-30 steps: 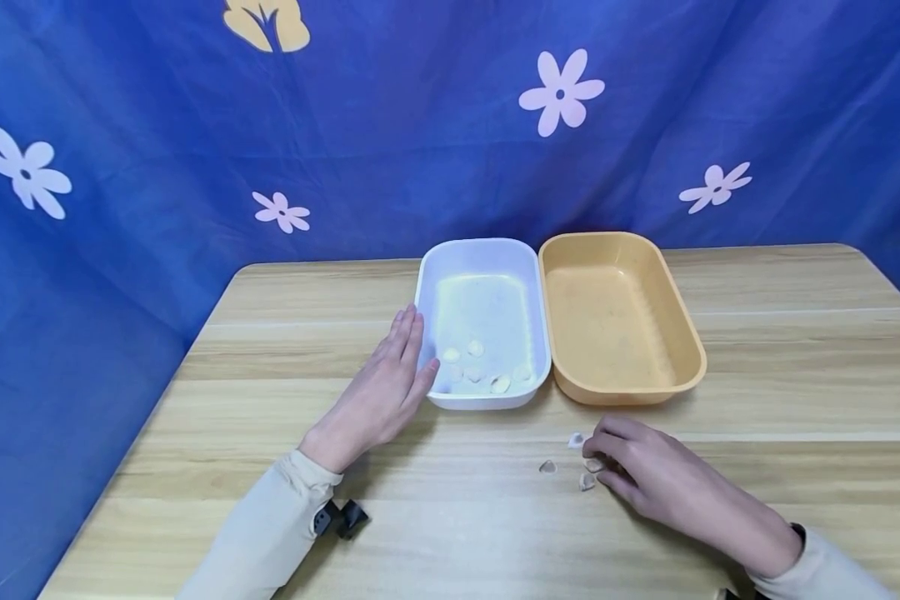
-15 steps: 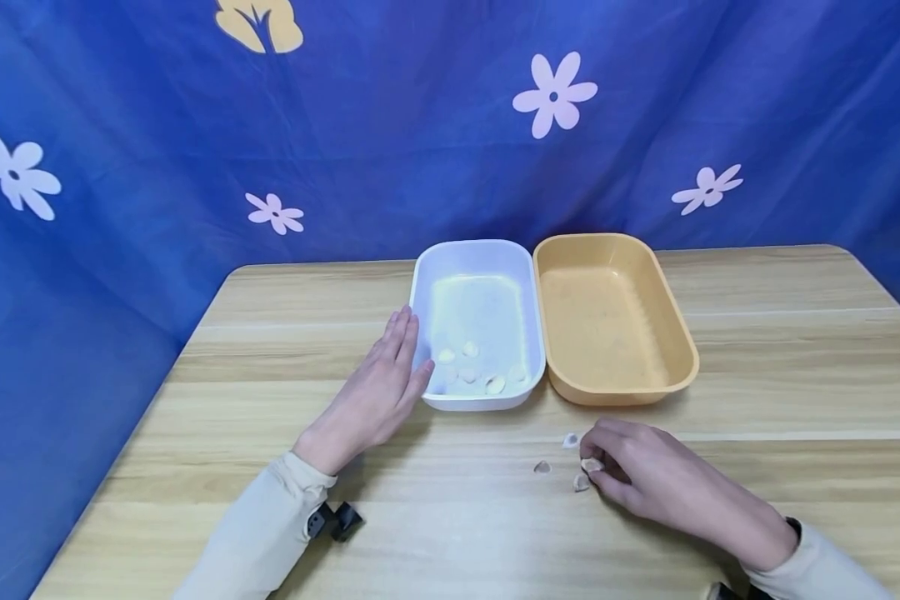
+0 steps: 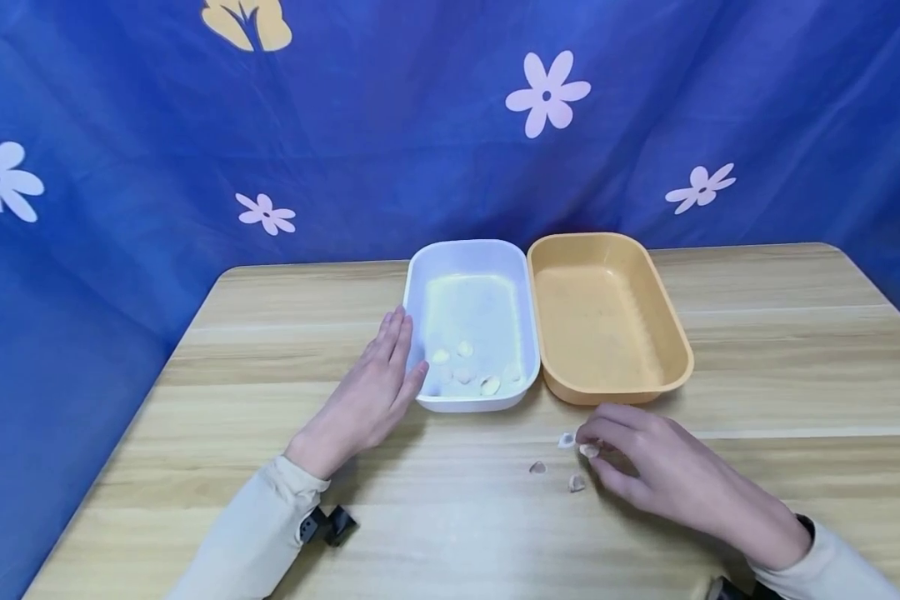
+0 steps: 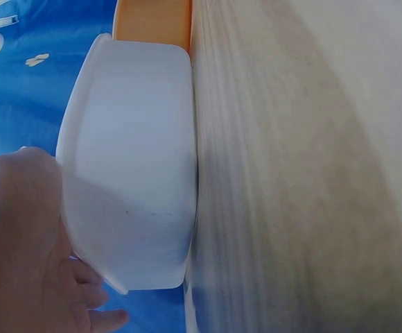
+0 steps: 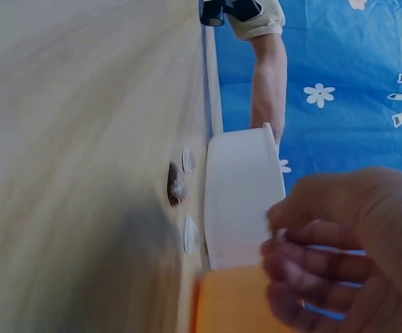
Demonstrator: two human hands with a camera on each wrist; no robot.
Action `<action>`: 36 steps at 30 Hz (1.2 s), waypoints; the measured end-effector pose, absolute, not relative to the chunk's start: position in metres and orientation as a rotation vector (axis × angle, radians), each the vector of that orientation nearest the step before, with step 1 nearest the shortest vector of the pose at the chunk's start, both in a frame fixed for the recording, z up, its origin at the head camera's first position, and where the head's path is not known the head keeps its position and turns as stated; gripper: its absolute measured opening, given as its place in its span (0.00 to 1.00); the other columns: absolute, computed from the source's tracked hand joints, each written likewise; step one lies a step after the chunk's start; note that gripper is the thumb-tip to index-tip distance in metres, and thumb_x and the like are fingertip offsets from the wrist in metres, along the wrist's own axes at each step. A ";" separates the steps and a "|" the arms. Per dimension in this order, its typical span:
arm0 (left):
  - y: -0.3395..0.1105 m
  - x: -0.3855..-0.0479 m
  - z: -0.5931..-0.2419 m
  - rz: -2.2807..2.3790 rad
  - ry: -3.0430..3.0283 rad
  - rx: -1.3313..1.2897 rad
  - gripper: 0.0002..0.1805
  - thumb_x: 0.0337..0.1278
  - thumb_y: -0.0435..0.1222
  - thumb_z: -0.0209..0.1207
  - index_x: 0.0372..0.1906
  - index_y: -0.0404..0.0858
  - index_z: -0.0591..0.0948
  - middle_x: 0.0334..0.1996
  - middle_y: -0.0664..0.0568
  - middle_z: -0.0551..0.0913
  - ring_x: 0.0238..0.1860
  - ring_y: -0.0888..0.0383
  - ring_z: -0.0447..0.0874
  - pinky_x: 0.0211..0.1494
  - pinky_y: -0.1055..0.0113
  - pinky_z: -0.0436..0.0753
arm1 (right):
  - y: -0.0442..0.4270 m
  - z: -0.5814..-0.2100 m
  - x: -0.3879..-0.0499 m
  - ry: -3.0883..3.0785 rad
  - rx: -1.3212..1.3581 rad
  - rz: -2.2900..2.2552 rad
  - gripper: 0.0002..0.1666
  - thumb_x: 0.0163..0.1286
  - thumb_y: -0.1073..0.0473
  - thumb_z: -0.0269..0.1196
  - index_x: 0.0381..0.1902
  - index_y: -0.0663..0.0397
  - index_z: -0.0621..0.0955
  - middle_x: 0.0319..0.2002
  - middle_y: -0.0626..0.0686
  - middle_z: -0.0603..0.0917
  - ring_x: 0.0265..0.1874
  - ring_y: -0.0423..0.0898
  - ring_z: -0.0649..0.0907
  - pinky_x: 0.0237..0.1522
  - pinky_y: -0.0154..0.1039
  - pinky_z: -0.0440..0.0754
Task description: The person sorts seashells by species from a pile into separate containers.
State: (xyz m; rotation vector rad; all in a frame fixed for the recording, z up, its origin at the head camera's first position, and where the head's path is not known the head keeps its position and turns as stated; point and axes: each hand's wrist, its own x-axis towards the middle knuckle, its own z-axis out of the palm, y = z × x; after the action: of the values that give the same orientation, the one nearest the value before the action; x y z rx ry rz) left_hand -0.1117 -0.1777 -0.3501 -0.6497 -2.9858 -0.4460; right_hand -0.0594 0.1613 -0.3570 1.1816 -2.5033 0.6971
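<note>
In the head view my right hand (image 3: 656,462) pinches a small pale seashell (image 3: 589,450) between thumb and fingertips, a little above the table. Three more shells lie close by: a whitish shell (image 3: 566,440), a greyish shell (image 3: 537,467) and a brownish shell (image 3: 576,483), which looks dark in the right wrist view (image 5: 177,184). My left hand (image 3: 363,396), fingers straight, rests against the left side of a white plastic bin (image 3: 474,403). Several pale shells (image 3: 490,385) lie inside near its front end. The left wrist view shows the bin's outer wall (image 4: 132,159) beside that hand.
An orange bin (image 3: 607,333) stands right of the white one, side by side, with no shells visible in it. Both sit on a wood-grain table (image 3: 457,517). A blue cloth (image 3: 390,125) with flower prints hangs behind the table.
My right hand has closed its fingertips on a shell among the others and raised it off the table. The left hand stays beside the white bin. The head view has shifted slightly.
</note>
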 end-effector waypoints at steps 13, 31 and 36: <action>-0.178 -0.112 -0.352 -0.458 -2.985 -0.648 0.37 0.76 0.50 0.33 0.73 0.24 0.45 0.75 0.34 0.39 0.76 0.43 0.36 0.75 0.48 0.49 | 0.172 -0.342 -0.077 -2.353 1.158 0.794 0.09 0.61 0.58 0.63 0.39 0.52 0.83 0.36 0.41 0.81 0.33 0.34 0.80 0.39 0.22 0.78; -0.176 -0.113 -0.353 -0.450 -2.977 -0.661 0.37 0.76 0.49 0.33 0.73 0.24 0.45 0.75 0.34 0.39 0.76 0.42 0.37 0.75 0.48 0.50 | 0.165 -0.337 -0.125 -2.412 1.043 0.803 0.11 0.52 0.71 0.69 0.35 0.56 0.85 0.32 0.45 0.83 0.28 0.39 0.79 0.28 0.35 0.81; -0.177 -0.110 -0.352 -0.464 -2.998 -0.643 0.37 0.76 0.49 0.33 0.73 0.24 0.45 0.75 0.35 0.39 0.76 0.43 0.36 0.76 0.48 0.49 | 0.165 -0.344 -0.137 -2.492 1.014 0.791 0.09 0.55 0.70 0.68 0.35 0.57 0.85 0.31 0.46 0.82 0.29 0.40 0.80 0.29 0.37 0.81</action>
State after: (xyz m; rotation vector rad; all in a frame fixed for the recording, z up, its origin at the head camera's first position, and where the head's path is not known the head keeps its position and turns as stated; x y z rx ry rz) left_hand -0.1105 -0.1770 -0.3517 -0.6427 -2.9978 -0.4643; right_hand -0.1373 0.1653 -0.3441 1.0142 -2.4922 0.7914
